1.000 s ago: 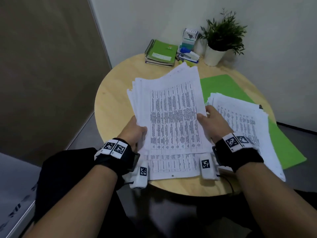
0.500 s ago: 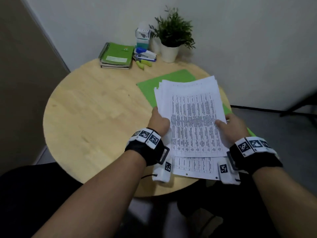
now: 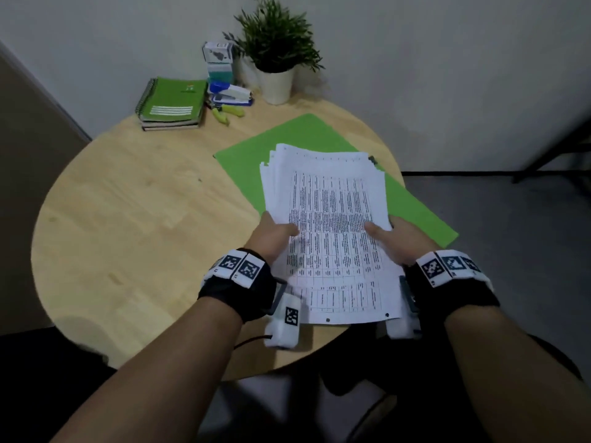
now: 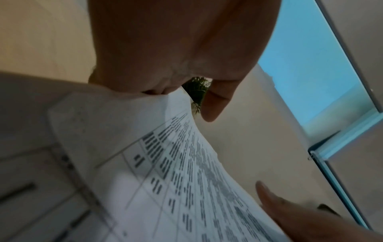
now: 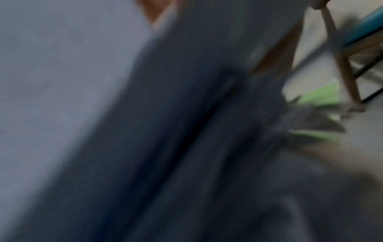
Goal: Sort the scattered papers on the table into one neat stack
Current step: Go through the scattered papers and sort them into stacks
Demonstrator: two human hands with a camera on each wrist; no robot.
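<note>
Papers [image 3: 332, 231]: one bundle, gripped by left hand [image 3: 271, 238] & right hand [image 3: 396, 241], thumbs on top, above green folder [image 3: 287, 148] on table [image 3: 128, 203]. Pot [image 3: 276, 86] w/ plant [image 3: 278, 36]. Left wrist view: thumb [image 4: 215, 99] lifted off sheet. Right wrist view: blurred.

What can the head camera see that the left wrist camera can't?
Only the head view shows the round table, green folder, notebooks, stapler, both hands holding the papers by their sides, and the right hand. Only the left wrist view shows a blue window and the print close up. Both show the papers, the left hand and the plant.
</note>
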